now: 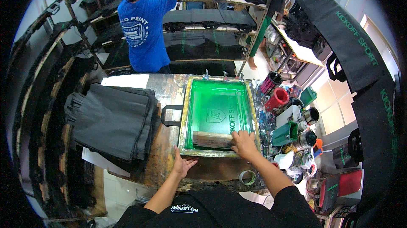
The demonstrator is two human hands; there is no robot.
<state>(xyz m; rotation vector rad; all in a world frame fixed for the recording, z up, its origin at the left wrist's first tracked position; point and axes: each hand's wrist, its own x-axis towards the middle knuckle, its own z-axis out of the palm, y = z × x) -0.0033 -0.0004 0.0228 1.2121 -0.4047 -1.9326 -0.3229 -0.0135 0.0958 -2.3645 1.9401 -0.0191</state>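
On the table lies a screen-printing frame with green mesh and a dark shield-shaped design and lettering in it. My right hand is closed round the right end of a wooden-handled squeegee, which lies crosswise near the frame's near edge. At the near left corner of the frame, my left hand has its fingers stretched out and its thumb raised beside the frame. I cannot tell how firmly it touches the wood. A black bag handle sticks out from under the frame's left side.
Left of the frame is a stack of black fabric bags. Ink pots, including a red tub and a green container, crowd the right. A tape roll lies near the front edge. A person in blue works at racks beyond.
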